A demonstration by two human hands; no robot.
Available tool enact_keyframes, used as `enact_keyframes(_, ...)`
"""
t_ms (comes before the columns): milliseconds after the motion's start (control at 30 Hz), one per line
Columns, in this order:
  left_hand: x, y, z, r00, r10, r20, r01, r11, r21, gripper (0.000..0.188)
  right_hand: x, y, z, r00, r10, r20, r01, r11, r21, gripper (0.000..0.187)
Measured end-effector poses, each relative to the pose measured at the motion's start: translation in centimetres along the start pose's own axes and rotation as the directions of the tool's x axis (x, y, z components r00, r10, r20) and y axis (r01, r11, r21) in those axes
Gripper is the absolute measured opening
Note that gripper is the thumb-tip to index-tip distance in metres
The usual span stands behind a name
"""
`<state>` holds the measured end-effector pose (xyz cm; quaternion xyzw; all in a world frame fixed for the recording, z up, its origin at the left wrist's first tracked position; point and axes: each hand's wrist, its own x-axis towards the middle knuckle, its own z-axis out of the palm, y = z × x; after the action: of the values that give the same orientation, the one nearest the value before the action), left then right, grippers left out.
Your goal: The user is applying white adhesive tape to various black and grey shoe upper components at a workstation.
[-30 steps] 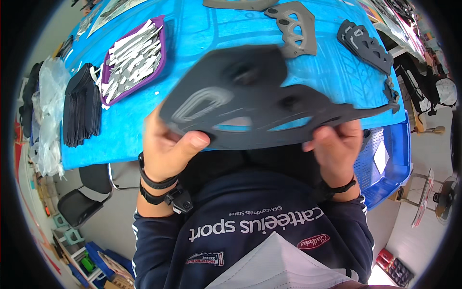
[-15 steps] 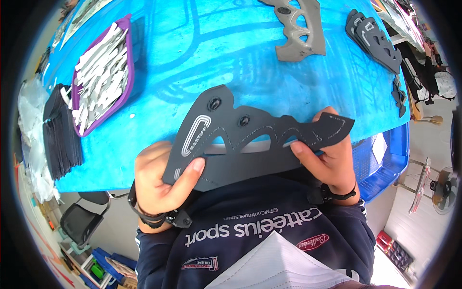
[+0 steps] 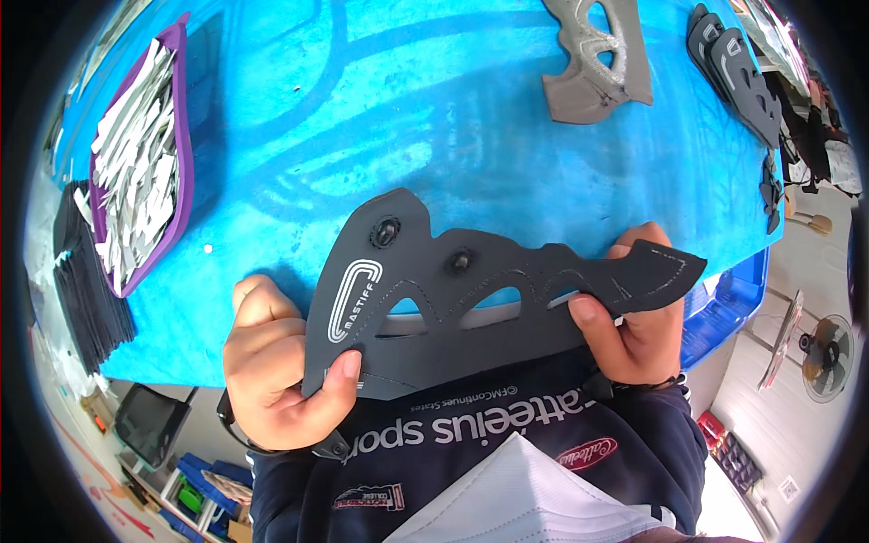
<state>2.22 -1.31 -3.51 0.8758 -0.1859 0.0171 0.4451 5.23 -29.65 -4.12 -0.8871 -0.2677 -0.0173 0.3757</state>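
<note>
Both my hands hold a dark grey flat stitched panel [image 3: 471, 348] in front of my chest. It has a scalloped far edge, several cut-out openings, two round black fittings and a white printed mark. My left hand [image 3: 281, 362] pinches its lower left corner, thumb on top and the other fingers curled beside and behind the edge. At the narrow right end, my right hand [image 3: 638, 339] grips with its thumb on the face and its fingers behind. A light strip shows through the openings; what it is, I cannot tell.
A purple-rimmed tray [image 3: 184, 136] of white strips lies on the blue table [image 3: 407, 118] at left, beside stacked dark pieces [image 3: 86, 281]. A grey shaped form [image 3: 593, 100] lies at the far side. Similar dark panels [image 3: 738, 77] overlap at far right, above a blue crate [image 3: 729, 303].
The view has shifted, so table items sit differently in it. The panel has come slightly lower with its narrow end further right. My left hand has shifted left and down, still gripping the corner.
</note>
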Motion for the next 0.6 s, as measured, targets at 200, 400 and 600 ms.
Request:
enact_keyframes(200,0.35,0.14,0.08,1.0,-0.013,-0.008,0.014,0.999,0.044,0.012,0.14,-0.27,0.2,1.0,-0.015,-0.012,0.014,0.996,-0.087,0.017)
enact_keyframes(400,0.23,0.06,0.05,1.0,-0.019,-0.007,0.019,0.998,0.053,0.012,0.02,-0.33,0.27,1.0,-0.011,0.0,0.011,0.996,-0.092,0.017)
enact_keyframes(600,0.29,0.2,0.41,0.999,-0.043,-0.022,0.045,0.996,0.073,0.015,-0.02,-0.27,0.46,0.999,-0.009,-0.038,0.006,0.997,-0.071,0.016)
